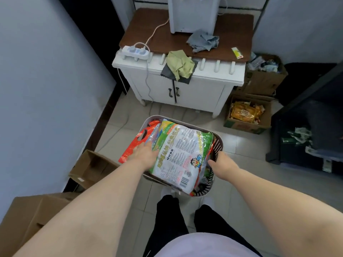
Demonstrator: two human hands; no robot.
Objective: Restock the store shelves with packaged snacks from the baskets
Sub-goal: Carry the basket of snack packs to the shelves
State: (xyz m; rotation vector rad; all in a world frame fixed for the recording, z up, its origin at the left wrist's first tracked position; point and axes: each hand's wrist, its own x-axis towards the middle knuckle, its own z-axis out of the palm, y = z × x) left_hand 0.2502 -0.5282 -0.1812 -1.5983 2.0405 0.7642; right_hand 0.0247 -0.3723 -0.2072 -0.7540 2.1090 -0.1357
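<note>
Grey snack basket (217, 143), right hand (223, 164) grip clamped on rim, left hand (143, 154) grip apart atop packs (178, 151)

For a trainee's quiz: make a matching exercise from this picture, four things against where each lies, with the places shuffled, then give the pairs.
1. power strip
2. grey-blue cloth
3. yellow packets
4. white-and-green snack pack

A. on top in the basket
B. on the brown mat
C. at the left corner of the white cabinet
D. in the cardboard box on the floor

Pairs: 1-C, 2-B, 3-D, 4-A
</note>
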